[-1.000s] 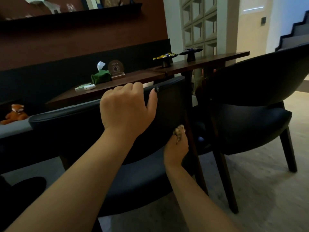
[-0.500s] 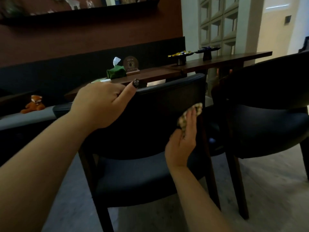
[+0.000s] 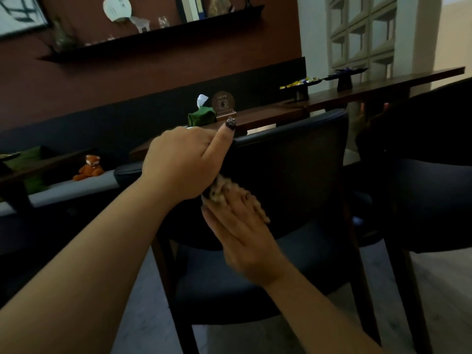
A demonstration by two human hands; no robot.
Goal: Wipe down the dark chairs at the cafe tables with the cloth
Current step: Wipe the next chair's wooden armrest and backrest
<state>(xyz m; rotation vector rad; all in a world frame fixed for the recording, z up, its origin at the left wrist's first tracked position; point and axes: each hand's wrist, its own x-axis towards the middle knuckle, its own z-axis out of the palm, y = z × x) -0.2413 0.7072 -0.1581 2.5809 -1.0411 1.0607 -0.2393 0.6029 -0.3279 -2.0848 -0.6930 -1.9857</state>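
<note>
A dark chair [image 3: 293,175] with wooden legs stands right in front of me, its backrest facing me. My left hand [image 3: 178,164] grips the top edge of the backrest near its left end, fingers curled over it and thumb sticking up. My right hand [image 3: 245,241] lies flat against the rear of the backrest just below the left hand. Its straight fingers press a small tan patterned cloth [image 3: 222,190] onto the dark surface. The cloth bunches out past the fingertips and along the hand's right side.
A second dark chair [image 3: 429,190] stands close on the right. Behind the chairs runs a long wooden table [image 3: 268,114] carrying a green tissue holder [image 3: 201,116], a round plaque and small dishes. A grey bench [image 3: 63,187] with a fox plush [image 3: 89,167] lies at left.
My right hand has slid the cloth up and left across the backrest, from its right edge to just under my left hand. My left hand keeps its hold on the top edge.
</note>
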